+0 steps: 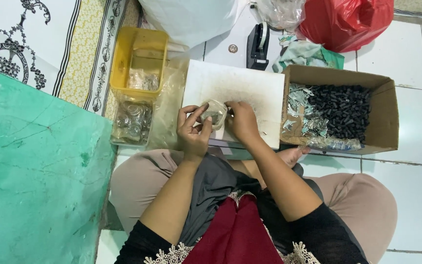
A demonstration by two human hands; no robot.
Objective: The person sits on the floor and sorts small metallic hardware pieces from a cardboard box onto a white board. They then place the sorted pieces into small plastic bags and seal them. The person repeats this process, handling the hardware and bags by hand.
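Both of my hands hold one small clear plastic bag (pixel 215 114) with small metal parts inside, just above the near edge of a white board (pixel 240 88). My left hand (pixel 194 129) grips the bag's left side with fingers curled. The right side of the bag is pinched by my right hand (pixel 242 121). I sit cross-legged on the tiled floor, the board in front of my knees.
A cardboard box (pixel 387 112) of small black cylinders and silvery bits stands at the right. At the left are a yellow tray (pixel 123 63) and a clear bag of filled packets (pixel 133 120). A tape dispenser (pixel 257 46), red bag (pixel 343 22) and green wall (pixel 35 166) surround me.
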